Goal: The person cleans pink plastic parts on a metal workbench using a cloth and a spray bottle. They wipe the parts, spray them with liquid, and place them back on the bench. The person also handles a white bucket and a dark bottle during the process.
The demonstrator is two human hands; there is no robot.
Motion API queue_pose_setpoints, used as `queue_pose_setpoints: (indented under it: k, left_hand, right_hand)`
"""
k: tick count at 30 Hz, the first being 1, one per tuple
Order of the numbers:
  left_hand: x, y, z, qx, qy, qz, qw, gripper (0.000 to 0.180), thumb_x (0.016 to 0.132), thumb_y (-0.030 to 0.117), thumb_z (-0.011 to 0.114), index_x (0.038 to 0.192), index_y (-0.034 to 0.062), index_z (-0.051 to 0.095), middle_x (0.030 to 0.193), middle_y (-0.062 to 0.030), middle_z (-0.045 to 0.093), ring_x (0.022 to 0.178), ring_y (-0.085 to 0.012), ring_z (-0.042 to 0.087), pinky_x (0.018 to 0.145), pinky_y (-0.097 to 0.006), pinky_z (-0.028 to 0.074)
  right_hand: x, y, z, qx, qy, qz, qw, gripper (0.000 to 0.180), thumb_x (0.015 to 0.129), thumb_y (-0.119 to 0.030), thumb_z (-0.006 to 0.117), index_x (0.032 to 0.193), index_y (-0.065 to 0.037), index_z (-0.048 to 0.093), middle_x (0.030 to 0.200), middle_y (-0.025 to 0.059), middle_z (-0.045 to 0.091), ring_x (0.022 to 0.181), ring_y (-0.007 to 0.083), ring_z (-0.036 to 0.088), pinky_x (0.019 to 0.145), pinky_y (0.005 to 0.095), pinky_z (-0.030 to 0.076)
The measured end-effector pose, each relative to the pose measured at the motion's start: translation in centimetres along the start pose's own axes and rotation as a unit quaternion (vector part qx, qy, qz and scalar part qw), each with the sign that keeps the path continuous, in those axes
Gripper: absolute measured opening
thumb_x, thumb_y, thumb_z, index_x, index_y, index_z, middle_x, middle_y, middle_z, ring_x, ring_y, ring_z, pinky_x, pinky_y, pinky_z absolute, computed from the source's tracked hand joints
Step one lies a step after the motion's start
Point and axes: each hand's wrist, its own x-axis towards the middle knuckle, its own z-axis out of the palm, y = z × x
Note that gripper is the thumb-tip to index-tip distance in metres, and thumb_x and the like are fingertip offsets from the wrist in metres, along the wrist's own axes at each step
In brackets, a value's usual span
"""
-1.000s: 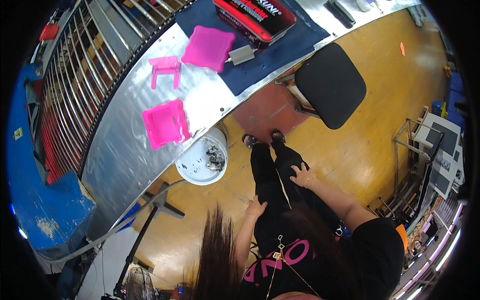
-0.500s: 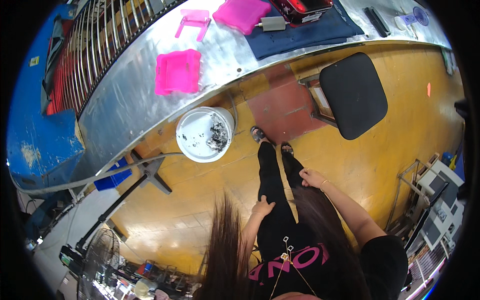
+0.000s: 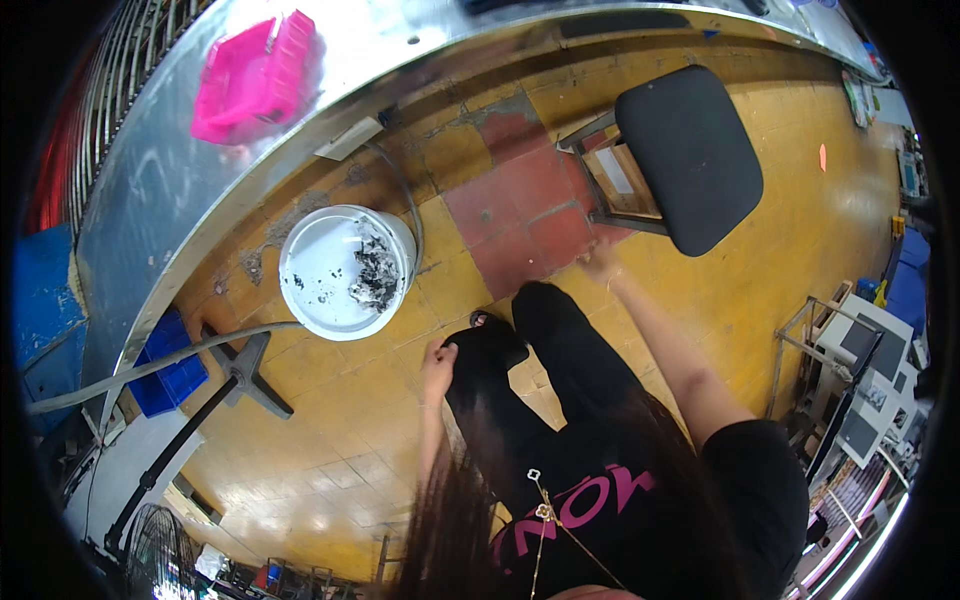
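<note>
My left hand (image 3: pixel 437 370) hangs beside my left knee, loosely bent, its thumb apart and nothing visible in it. Out in front of my right leg, my right hand (image 3: pixel 600 263) is blurred by motion over the floor, just short of the chair; its fingers are smeared. The black padded chair (image 3: pixel 690 160) stands ahead of that hand, apart from it. A white bucket (image 3: pixel 345 270) with black and grey scraps on its pale top is forward of my left hand. On the metal table (image 3: pixel 350 75) lies a bright pink tray-like piece (image 3: pixel 255 75).
A grey hose (image 3: pixel 250 335) runs left from near the bucket, above a blue bin (image 3: pixel 170 365). A dark stand base (image 3: pixel 240 380) and fan (image 3: pixel 160 550) are at left. Grey-white equipment (image 3: pixel 870 370) stands at right. Red tiles (image 3: pixel 510 215) mark the yellow floor.
My knees have bent and my body has come lower and nearer the chair. My right hand has swung forward from my thigh; my left has left the thigh. The table has shifted up in view.
</note>
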Motion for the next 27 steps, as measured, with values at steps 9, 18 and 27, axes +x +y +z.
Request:
queue_pose_setpoints:
  k: [9,18,27]
  left_hand:
    - [12.7,-1.7,-8.0,-0.03,0.549,-0.002,0.836,0.086,0.096,0.049,0.055,0.151,0.0024,0.007,0.147,-0.0289,0.017,0.137,-0.0433,0.027,0.104,-0.053,0.038]
    - [18.5,-2.5,-8.3,0.096,0.646,0.119,0.748,0.094,0.092,0.059,0.055,0.152,0.004,0.008,0.151,-0.0257,0.022,0.139,-0.0431,0.025,0.111,-0.056,0.029]
    - [12.7,11.9,3.3,-0.01,0.461,0.428,0.777,0.062,0.093,0.019,0.064,0.143,-0.0013,0.032,0.14,-0.021,0.04,0.123,-0.035,0.044,0.105,-0.045,0.035]
  right_hand:
    - [7.9,5.2,-3.1,-0.115,0.416,0.188,0.882,0.076,0.086,-0.032,0.064,0.149,-0.006,0.032,0.154,0.0155,0.031,0.138,0.0395,0.033,0.114,0.0525,0.027]
    - [7.5,8.6,0.8,-0.093,0.469,0.226,0.849,0.081,0.083,-0.031,0.067,0.151,-0.011,0.028,0.149,0.0196,0.036,0.135,0.0415,0.037,0.112,0.0527,0.029]
    - [6.7,9.9,0.7,-0.02,0.416,0.28,0.865,0.069,0.083,-0.029,0.067,0.145,-0.018,0.038,0.14,0.0195,0.045,0.13,0.0406,0.043,0.107,0.0519,0.035]
